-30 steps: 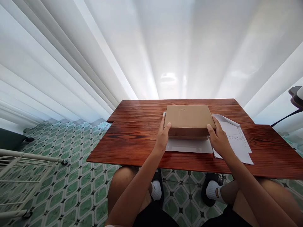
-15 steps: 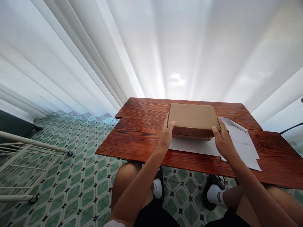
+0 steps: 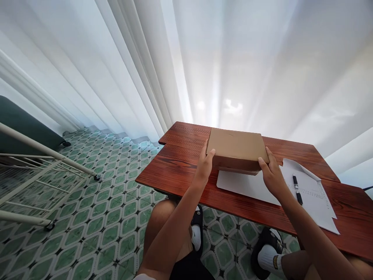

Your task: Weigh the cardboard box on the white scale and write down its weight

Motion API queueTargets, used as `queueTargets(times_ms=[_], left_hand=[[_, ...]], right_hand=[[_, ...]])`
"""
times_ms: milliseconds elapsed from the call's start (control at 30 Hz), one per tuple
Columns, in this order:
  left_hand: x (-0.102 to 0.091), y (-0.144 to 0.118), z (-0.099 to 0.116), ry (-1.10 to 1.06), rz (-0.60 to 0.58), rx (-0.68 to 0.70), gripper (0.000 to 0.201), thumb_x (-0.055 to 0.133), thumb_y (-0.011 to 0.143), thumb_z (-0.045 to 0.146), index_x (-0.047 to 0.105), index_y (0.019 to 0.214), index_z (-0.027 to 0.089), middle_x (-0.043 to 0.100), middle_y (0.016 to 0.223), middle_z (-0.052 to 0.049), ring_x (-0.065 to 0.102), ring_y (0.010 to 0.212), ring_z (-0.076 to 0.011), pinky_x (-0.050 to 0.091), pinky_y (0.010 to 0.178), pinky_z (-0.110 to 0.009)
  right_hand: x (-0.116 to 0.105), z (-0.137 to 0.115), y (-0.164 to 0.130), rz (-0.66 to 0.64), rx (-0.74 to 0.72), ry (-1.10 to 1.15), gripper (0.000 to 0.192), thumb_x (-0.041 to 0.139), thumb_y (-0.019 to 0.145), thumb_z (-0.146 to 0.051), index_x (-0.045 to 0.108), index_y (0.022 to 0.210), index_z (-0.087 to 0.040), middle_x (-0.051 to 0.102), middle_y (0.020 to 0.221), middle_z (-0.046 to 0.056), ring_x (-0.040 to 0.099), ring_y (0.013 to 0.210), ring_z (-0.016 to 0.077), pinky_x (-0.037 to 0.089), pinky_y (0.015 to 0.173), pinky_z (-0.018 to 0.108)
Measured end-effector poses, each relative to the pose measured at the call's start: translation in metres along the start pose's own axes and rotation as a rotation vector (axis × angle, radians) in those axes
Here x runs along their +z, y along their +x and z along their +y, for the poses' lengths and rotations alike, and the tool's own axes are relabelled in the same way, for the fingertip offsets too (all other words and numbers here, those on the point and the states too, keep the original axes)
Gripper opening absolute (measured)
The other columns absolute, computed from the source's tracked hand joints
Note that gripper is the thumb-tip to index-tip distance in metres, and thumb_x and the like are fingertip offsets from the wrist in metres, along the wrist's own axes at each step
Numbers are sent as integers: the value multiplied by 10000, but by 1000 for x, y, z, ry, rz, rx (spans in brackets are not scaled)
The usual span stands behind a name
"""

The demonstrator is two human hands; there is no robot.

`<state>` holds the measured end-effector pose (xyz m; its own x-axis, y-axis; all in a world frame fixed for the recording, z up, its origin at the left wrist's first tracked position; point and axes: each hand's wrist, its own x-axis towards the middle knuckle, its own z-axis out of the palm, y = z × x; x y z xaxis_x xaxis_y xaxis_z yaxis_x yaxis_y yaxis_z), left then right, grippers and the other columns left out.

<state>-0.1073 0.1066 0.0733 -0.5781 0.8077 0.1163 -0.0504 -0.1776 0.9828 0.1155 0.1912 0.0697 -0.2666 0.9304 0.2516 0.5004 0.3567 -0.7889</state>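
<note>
A closed brown cardboard box (image 3: 237, 144) is held between my two hands above the wooden table. My left hand (image 3: 204, 161) grips its left end, thumb on the front edge. My right hand (image 3: 271, 169) is closed on the right end, thumb over the near corner. Both hands' other fingers are partly hidden behind the box. Under the box, a white sheet or board (image 3: 247, 187) lies flat along the table's near side. Right of my right hand lie white papers with small printed marks (image 3: 316, 202), and a black pen (image 3: 296, 189) rests on them.
The reddish-brown table (image 3: 171, 167) has a stepped outline of overlapping planks. White curtains (image 3: 247, 70) hang just behind it. A white metal rack on wheels (image 3: 58, 165) and a dark green object (image 3: 23, 128) stand at the left on the green tiled floor (image 3: 116, 221). My legs are under the table.
My view has turned left, so the table and papers sit further right. The box, still in both hands, has shifted left relative to the table. The pen has come into view.
</note>
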Motion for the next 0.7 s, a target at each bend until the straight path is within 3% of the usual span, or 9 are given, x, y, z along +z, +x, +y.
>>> queueTargets(times_ms=[133,367,700], left_hand=[[-21,8,7,5,68,39,586,513,951,342,475,1527,241,431,1592,-13,359,1502,-227,300,1257,-352],[-59,21,17,51,198,68,593,521,949,334,471,1526,206,457,1571,-41,400,1471,-240,326,1242,-373],[-106,33,21,96,347,43,649,531,915,299,457,1548,180,485,1547,-63,458,1430,-283,364,1218,-370]], right_hand=[[19,-19,10,-27,-57,27,735,421,1007,-605,316,1632,-233,357,1646,98,335,1517,378,265,1242,628],[57,-49,24,-109,-50,103,746,445,995,-561,318,1629,-188,405,1617,121,353,1509,370,280,1244,602],[107,-64,39,-237,-53,174,782,464,985,-631,290,1640,-241,419,1612,94,364,1506,357,287,1251,597]])
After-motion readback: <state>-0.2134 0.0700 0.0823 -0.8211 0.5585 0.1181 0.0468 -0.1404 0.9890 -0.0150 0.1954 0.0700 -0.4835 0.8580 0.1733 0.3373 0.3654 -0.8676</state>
